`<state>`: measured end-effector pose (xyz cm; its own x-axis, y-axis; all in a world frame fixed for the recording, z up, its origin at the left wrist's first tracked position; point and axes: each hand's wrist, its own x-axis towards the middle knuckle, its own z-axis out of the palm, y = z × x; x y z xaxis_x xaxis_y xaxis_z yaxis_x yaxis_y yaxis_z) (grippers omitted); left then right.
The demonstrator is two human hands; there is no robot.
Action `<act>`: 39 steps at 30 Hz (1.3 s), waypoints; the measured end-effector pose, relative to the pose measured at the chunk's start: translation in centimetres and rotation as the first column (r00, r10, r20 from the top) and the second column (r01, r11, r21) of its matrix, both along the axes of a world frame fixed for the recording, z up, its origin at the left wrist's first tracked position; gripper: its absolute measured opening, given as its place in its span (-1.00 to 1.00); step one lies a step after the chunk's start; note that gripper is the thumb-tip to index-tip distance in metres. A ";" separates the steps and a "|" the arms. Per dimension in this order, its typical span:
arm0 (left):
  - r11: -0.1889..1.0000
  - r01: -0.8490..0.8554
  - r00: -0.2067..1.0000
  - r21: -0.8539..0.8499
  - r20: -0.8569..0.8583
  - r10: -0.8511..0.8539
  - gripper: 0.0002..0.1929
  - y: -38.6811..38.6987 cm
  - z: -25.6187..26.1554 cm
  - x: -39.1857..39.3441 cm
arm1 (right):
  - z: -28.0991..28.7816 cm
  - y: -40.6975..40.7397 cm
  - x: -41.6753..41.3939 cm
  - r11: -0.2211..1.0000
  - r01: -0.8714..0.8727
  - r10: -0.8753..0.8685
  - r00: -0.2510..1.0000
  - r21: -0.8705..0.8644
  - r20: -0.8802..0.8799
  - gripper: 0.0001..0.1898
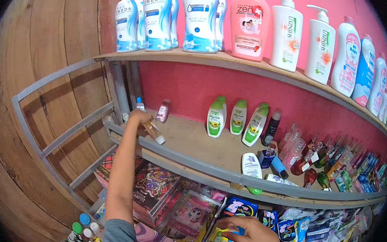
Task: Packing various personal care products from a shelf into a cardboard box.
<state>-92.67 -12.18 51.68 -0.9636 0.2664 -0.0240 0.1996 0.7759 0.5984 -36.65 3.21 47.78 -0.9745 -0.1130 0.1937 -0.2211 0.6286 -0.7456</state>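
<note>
My left hand [141,117] is at the left end of the middle shelf, closed around a clear bottle of amber liquid [151,130]. The bottle tilts, its white cap pointing down to the right. Just behind the hand stands a blue-capped bottle [140,103], partly hidden by my fingers. A small pink bottle [163,111] stands to the right, near the back wall. My right hand [244,231] hangs lower, in front of the bottom shelf, fingers apart and holding nothing. Behind it are yellow and blue plastic packs [230,238].
Green-and-white lotion bottles [216,119] stand mid-shelf; another bottle [252,165] lies by the metal front rail [190,162]. Glass perfume bottles [293,152] crowd the right. Large pump bottles [286,36] line the upper shelf. Boxed goods [156,183] fill the lower left beside a plank wall [49,41].
</note>
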 end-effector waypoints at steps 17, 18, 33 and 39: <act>-0.114 -0.024 0.608 0.993 -0.076 -0.791 -0.53 0.5 4.0 29.0 | 2.5 -2.1 -10.9 0.649 -0.001 -0.300 0.919 -0.761 -0.257 -0.50; -0.134 -0.023 0.551 0.991 -0.100 -0.828 -0.53 0.8 3.3 30.6 | 2.9 -2.1 -11.2 0.655 0.011 -0.311 0.915 -0.756 -0.256 -0.50; 0.931 0.349 0.893 0.107 -0.338 -0.296 -0.56 5.8 1.5 8.1 | 2.6 -1.3 -6.1 0.435 -0.035 -0.486 0.832 -0.900 -0.267 -0.63; 0.833 0.505 0.848 -0.226 0.311 -0.429 -0.65 9.8 0.8 -1.8 | 1.9 -1.9 -4.6 0.565 0.079 -0.456 0.859 -0.821 -0.232 -0.50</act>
